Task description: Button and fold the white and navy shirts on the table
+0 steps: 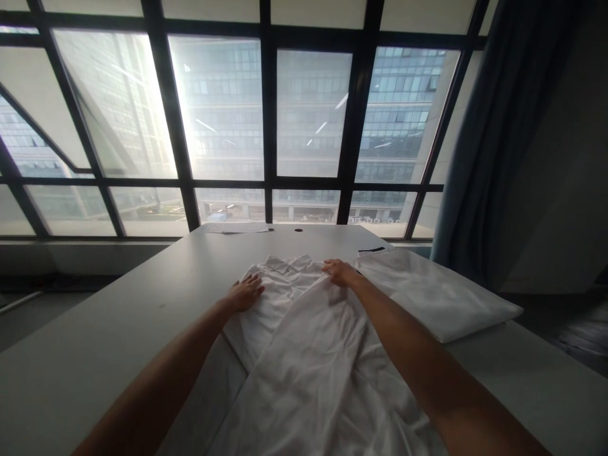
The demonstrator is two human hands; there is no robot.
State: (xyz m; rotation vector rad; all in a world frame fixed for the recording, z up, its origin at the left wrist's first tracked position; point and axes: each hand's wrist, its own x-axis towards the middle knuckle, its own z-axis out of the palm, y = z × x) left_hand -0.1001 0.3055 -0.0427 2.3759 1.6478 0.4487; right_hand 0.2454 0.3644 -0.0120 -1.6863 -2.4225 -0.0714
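A white collared shirt [304,342] lies spread on the table, its collar [285,265] at the far end. A wide strip of its cloth is folded diagonally over the front, with creases running through it. My left hand [246,292] rests flat on the shirt's left shoulder, fingers stretched out. At the far right shoulder, my right hand [339,272] has its fingers closed on the cloth near the top of the folded strip. The shirt's near end runs out of view between my forearms.
The white table [142,316] reaches to the windows. On its right lies a flat, pale, folded cloth or bag [432,291], close to my right forearm. A white sheet [237,228] lies at the far edge. A blue curtain [479,158] hangs at the right.
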